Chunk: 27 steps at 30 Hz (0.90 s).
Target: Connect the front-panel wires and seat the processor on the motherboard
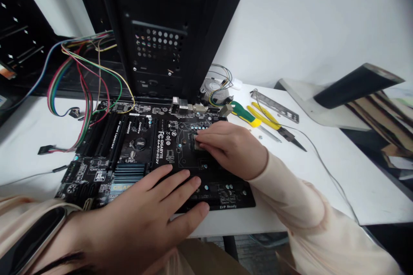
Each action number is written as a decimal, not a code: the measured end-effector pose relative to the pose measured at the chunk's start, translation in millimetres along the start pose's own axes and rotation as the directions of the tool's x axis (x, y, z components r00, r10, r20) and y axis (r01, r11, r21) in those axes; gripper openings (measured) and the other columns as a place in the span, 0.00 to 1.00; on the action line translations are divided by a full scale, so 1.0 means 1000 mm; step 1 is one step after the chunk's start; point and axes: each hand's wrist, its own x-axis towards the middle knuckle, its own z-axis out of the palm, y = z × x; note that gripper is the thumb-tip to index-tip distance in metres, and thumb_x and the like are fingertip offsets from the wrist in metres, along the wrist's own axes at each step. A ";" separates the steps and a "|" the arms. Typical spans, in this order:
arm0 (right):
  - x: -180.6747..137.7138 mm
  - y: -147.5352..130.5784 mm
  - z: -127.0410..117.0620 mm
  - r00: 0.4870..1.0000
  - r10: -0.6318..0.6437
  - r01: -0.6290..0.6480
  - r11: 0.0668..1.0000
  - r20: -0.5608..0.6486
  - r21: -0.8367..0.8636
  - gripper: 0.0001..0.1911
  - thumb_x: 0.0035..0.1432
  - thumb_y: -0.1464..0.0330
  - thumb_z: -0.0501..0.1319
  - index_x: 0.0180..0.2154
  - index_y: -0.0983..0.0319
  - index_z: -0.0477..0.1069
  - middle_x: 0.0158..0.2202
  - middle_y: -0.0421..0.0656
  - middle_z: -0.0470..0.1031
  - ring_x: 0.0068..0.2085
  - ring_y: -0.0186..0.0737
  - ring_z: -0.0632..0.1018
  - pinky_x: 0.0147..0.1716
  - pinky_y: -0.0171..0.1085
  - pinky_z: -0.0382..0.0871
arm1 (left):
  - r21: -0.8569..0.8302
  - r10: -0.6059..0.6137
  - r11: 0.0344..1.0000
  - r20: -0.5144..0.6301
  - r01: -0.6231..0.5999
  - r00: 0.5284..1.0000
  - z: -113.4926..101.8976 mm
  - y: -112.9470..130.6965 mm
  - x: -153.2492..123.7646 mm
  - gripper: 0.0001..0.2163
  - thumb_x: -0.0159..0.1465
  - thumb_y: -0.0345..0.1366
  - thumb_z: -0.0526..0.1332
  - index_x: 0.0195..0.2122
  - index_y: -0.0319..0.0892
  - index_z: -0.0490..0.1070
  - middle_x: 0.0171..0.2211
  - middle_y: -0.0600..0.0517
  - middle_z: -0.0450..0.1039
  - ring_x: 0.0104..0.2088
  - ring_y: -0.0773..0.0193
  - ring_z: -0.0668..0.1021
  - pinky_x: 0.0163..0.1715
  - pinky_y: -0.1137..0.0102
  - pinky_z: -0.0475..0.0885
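Walled off up top, crowded mid-frame, room over at the right!
The computer case (174, 4) blocks the upper middle, loose coloured cables (84, 90) drape across the left, and here at centre the left hand (145, 206) spreads over the lower edge of the motherboard (166, 148), the right hand (232, 150) near it, a narrow gap between. Screwdriver (242, 114) and pliers (276, 125) lie right of centre; past them, the white tabletop (361, 180) offers a lane, a thin wire (318, 150) curving through.
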 end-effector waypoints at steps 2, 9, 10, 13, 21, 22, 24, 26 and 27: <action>-0.001 0.001 0.000 1.000 0.004 -0.004 1.000 0.006 0.026 0.11 0.62 0.73 0.54 0.37 0.64 0.76 0.35 0.45 0.80 0.35 0.40 0.78 0.37 0.39 0.73 | 0.002 0.003 1.000 -0.013 -0.003 1.000 0.000 0.000 0.000 0.23 0.64 0.47 0.56 0.58 0.43 0.62 0.57 0.41 0.68 0.55 0.47 0.71 0.54 0.52 0.56; -0.004 0.002 -0.003 0.998 0.037 -0.042 0.996 0.057 0.081 0.14 0.60 0.72 0.56 0.47 0.67 0.72 0.40 0.49 0.78 0.41 0.43 0.77 0.41 0.41 0.73 | 0.008 -0.004 1.000 -0.009 0.004 1.000 -0.002 -0.001 0.002 0.23 0.64 0.46 0.56 0.57 0.43 0.63 0.55 0.41 0.69 0.54 0.47 0.71 0.55 0.53 0.55; -0.004 0.003 -0.003 0.998 0.036 -0.041 0.996 0.054 0.084 0.14 0.60 0.73 0.56 0.47 0.67 0.72 0.40 0.49 0.78 0.41 0.43 0.77 0.41 0.41 0.73 | 0.011 -0.001 1.000 -0.009 0.002 1.000 -0.002 -0.001 0.002 0.22 0.64 0.46 0.55 0.57 0.42 0.63 0.55 0.41 0.69 0.54 0.47 0.71 0.54 0.53 0.54; -0.004 0.004 -0.002 0.997 0.046 -0.051 0.994 0.055 0.093 0.14 0.59 0.73 0.57 0.47 0.65 0.72 0.40 0.48 0.78 0.42 0.43 0.77 0.42 0.41 0.73 | 0.017 0.009 1.000 -0.013 -0.009 1.000 -0.002 -0.001 0.001 0.23 0.64 0.47 0.55 0.57 0.42 0.62 0.56 0.41 0.69 0.54 0.48 0.71 0.54 0.53 0.54; -0.004 0.006 -0.003 0.996 0.066 -0.073 0.990 0.058 0.121 0.16 0.58 0.73 0.59 0.49 0.64 0.71 0.41 0.47 0.78 0.44 0.42 0.77 0.44 0.40 0.73 | 0.018 -0.004 1.000 0.002 0.004 1.000 0.001 0.000 0.002 0.23 0.65 0.47 0.55 0.58 0.43 0.63 0.56 0.41 0.69 0.55 0.47 0.71 0.54 0.52 0.55; -0.004 0.006 -0.003 0.996 0.077 -0.083 0.989 0.053 0.119 0.16 0.58 0.73 0.59 0.49 0.64 0.71 0.42 0.47 0.78 0.44 0.42 0.78 0.44 0.40 0.73 | 0.017 -0.005 1.000 0.002 0.005 1.000 0.001 0.000 0.002 0.23 0.65 0.47 0.55 0.58 0.43 0.63 0.56 0.41 0.69 0.55 0.47 0.71 0.54 0.52 0.55; -0.003 0.005 -0.003 0.994 0.100 -0.104 0.988 0.040 0.114 0.16 0.57 0.72 0.60 0.48 0.62 0.71 0.42 0.47 0.78 0.43 0.42 0.78 0.44 0.40 0.73 | 0.015 -0.009 1.000 0.002 0.009 1.000 0.000 -0.001 0.002 0.22 0.65 0.47 0.55 0.58 0.43 0.63 0.56 0.41 0.68 0.55 0.48 0.71 0.54 0.53 0.56; -0.003 0.005 -0.004 0.994 0.105 -0.108 0.988 0.033 0.106 0.16 0.56 0.70 0.60 0.48 0.62 0.71 0.41 0.47 0.78 0.42 0.42 0.78 0.43 0.40 0.73 | 0.007 -0.008 1.000 0.007 0.008 1.000 0.000 -0.001 0.001 0.23 0.65 0.47 0.55 0.58 0.43 0.62 0.57 0.41 0.68 0.55 0.48 0.71 0.55 0.53 0.56; -0.003 0.004 -0.005 0.994 0.101 -0.104 0.989 0.035 0.103 0.15 0.56 0.70 0.60 0.47 0.63 0.71 0.40 0.48 0.78 0.41 0.43 0.78 0.42 0.41 0.73 | 0.003 -0.009 1.000 0.009 0.009 1.000 -0.001 -0.001 0.001 0.23 0.65 0.47 0.55 0.58 0.43 0.62 0.57 0.41 0.68 0.55 0.48 0.71 0.55 0.53 0.56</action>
